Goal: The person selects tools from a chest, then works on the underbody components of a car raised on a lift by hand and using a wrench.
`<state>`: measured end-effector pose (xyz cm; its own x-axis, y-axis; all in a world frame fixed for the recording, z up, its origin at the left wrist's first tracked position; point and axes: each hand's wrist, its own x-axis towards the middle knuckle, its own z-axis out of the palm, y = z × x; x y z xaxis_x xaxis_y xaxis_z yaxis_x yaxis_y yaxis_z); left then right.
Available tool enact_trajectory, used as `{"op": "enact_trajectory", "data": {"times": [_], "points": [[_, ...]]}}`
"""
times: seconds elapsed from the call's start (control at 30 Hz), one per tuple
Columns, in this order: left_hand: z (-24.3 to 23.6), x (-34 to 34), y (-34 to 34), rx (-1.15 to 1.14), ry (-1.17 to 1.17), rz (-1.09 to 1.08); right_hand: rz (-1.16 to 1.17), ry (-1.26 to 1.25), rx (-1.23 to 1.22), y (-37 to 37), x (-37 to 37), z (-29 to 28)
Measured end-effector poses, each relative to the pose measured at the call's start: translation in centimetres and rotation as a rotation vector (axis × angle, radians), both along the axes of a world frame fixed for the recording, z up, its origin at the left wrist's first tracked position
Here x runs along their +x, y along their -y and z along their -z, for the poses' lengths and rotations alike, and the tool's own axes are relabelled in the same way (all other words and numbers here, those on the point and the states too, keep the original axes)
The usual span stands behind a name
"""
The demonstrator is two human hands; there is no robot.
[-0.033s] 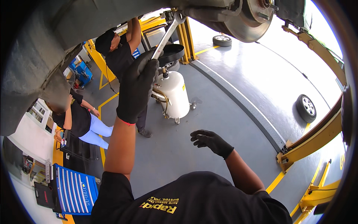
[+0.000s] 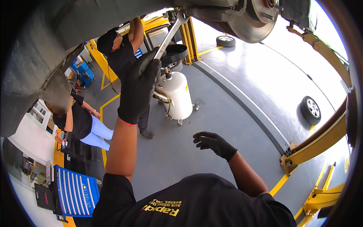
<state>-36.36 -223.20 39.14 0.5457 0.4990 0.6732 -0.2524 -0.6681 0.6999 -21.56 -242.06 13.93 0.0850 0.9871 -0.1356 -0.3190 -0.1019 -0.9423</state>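
Note:
My left hand (image 2: 139,90), in a black glove, is raised up and closed around the lower part of a silver wrench (image 2: 168,37). The wrench slants up to the right, and its head meets the dark underside parts of a raised car (image 2: 56,38); the exact point of contact is hard to make out. Right of that head is a bare brake disc (image 2: 247,28) with studs on its hub. Lower down, my right hand (image 2: 214,145), gloved in black too, hovers over the grey floor with its fingers loosely bent and apart, holding nothing.
Beyond my left hand stands a white oil drainer tank (image 2: 177,94) topped by a black pan (image 2: 174,54). Two people (image 2: 123,56) are at the left. A blue tool cabinet (image 2: 75,193), yellow lift arms (image 2: 321,138) and loose wheels (image 2: 311,109) surround the bay.

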Motion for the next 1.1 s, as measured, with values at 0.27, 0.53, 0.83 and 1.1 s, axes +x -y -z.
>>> {"op": "enact_trajectory", "data": {"times": [0.27, 0.53, 0.83, 1.1], "points": [[-0.7, -0.3, -1.5, -0.042, -0.007, 0.101, -0.028, -0.004, -0.027, -0.1, -0.1, 0.5], [-1.2, -0.6, -1.1, -0.047, -0.066, 0.083, -0.009, -0.005, -0.022, -0.1, 0.0, 1.3], [-1.6, -0.8, -0.7, -0.018, -0.123, 0.033, -0.008, -0.017, -0.035, -0.8, 0.0, 1.5], [-0.7, -0.1, -2.2, 0.109, -0.100, 0.079, -0.075, -0.028, -0.014, -2.2, -0.2, 1.0]]}}
